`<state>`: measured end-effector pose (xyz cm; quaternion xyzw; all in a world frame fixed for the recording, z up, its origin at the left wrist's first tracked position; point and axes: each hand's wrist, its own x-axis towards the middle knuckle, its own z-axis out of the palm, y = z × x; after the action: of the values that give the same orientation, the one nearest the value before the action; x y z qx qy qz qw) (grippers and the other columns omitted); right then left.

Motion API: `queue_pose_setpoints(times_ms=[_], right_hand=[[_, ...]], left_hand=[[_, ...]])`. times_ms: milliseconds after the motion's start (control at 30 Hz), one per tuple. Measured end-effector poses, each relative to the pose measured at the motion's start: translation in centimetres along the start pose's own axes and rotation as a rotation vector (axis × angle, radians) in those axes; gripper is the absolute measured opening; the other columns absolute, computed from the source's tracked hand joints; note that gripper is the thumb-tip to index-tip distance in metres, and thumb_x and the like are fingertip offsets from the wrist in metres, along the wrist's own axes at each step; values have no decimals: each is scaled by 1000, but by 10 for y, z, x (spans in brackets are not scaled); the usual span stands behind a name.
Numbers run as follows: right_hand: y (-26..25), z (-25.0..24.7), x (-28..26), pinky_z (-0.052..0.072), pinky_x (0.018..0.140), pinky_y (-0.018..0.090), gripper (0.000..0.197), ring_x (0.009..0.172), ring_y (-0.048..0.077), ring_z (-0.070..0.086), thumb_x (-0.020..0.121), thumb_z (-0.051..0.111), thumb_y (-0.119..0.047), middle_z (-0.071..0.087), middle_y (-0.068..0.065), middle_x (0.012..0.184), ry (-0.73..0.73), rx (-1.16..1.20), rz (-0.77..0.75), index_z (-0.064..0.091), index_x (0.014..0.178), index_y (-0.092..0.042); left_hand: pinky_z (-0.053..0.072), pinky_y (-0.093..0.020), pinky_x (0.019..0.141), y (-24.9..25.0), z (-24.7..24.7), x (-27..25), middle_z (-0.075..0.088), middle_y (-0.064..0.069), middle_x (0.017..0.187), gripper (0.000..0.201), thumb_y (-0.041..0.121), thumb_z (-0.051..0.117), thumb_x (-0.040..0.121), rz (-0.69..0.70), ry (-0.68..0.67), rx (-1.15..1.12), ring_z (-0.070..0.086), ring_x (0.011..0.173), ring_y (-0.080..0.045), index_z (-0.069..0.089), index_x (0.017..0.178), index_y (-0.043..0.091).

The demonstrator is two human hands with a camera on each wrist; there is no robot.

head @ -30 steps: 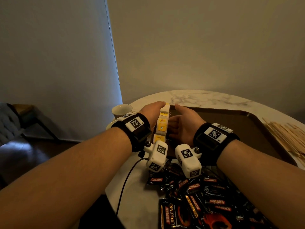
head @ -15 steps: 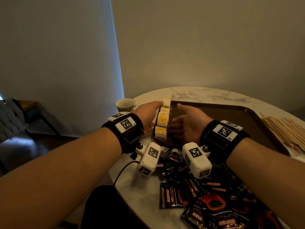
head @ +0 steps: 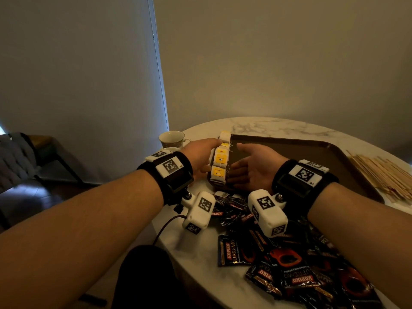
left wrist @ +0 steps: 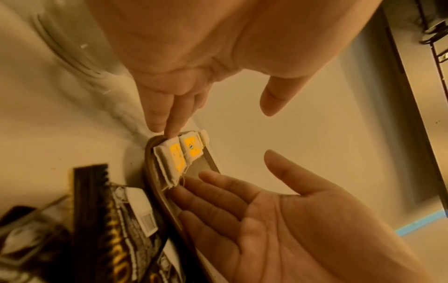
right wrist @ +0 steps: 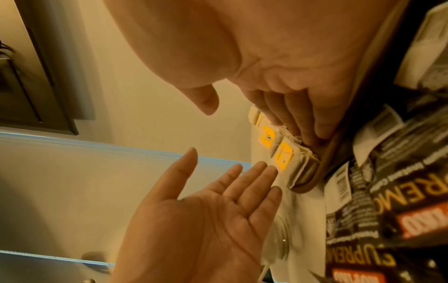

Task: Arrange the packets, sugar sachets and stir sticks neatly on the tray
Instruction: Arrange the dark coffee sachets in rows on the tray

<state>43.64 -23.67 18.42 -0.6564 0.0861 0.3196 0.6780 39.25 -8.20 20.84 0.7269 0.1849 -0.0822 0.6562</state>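
Several white tea-bag packets [head: 219, 162] with yellow tags stand on edge in a row along the left rim of the brown tray [head: 312, 152], whose smooth floor lies open to the right and far side. Left hand [head: 200, 157] and right hand [head: 254, 168], both flat with straight fingers, flank the row, fingertips touching its sides. Glossy black coffee sachets [head: 289, 259] are heaped on the near marble table [head: 267, 126]; pale wooden stir sticks [head: 383, 175] lie right of the tray, a cup [head: 171, 138] far left.
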Motion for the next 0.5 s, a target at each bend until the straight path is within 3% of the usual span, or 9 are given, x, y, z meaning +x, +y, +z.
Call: queue_pose_setpoints(times_ms=[67,100,167,233,333,400,500], right_hand=[[0,3,-1,41,113,50,70,118,40,60,101,48,-52,64,28,125,-10,-25,1,49,139,8],[0,4,-3,41,113,50,67,117,39,62,101,49,-50,66,26,123,-10,-45,-1,50,138,7],[0,6,-11,46,109,49,57,111,35,65,101,55,-43,68,22,119,11,-84,-21,55,134,3],[-1,8,-22,58,92,42,44,99,28,69,98,64,-35,71,13,111,66,-135,-79,61,128,-4],[-7,11,-43,56,74,33,32,90,19,63,92,73,-32,67,5,105,138,-544,-221,68,120,-17],[-11,16,-58,55,77,32,37,98,16,61,87,78,-36,65,-1,113,63,-896,-248,68,121,-27],[-5,28,-72,56,93,38,72,111,19,60,73,87,-45,60,-4,130,-108,-1327,-152,56,137,-38]], left_hand=[[48,-30,65,1,2,-7,56,-7,92,26,33,56,105,15,23,13,56,78,-19,54,86,16],[47,-29,65,1,3,-8,56,-8,94,28,33,56,105,9,35,10,56,78,-19,50,82,19],[48,-34,78,1,1,-14,54,-11,111,21,37,59,102,1,36,15,57,96,-24,52,92,20],[49,-40,94,0,-4,-21,56,-11,120,26,40,61,100,2,47,9,58,110,-27,55,114,20],[52,-44,102,-7,-15,-23,67,-12,123,29,29,59,101,67,121,57,68,108,-27,60,121,8],[56,-44,94,-10,-17,-29,70,-12,117,16,18,52,103,106,122,108,71,99,-25,61,113,8],[61,-42,89,-21,-17,-40,72,-11,110,14,15,53,103,80,90,262,73,97,-25,64,104,7]])
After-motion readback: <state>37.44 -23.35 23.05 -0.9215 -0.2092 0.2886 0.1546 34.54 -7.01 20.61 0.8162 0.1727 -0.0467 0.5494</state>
